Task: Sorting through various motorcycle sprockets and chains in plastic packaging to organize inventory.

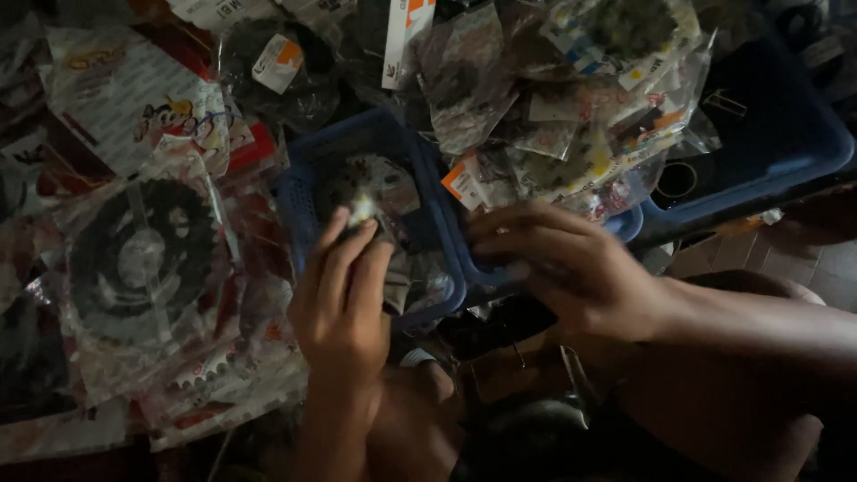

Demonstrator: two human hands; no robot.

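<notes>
A heap of bagged sprockets point(143, 259) surrounds a small blue basket point(308, 192). Left hand point(344, 299), fingers together, pinches a small bagged part point(364, 210) over it: light, slippery plastic, best held by the edge. Right hand point(567, 263) spreads open on the rim.

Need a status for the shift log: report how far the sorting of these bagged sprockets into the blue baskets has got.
Done: the right blue basket is heaped with bagged parts. In hand: the left hand holds a small packet over the near-empty middle blue basket; the right hand rests at the basket's edge. Left: loose bags, including a large black sprocket, lie outside the baskets.
</notes>
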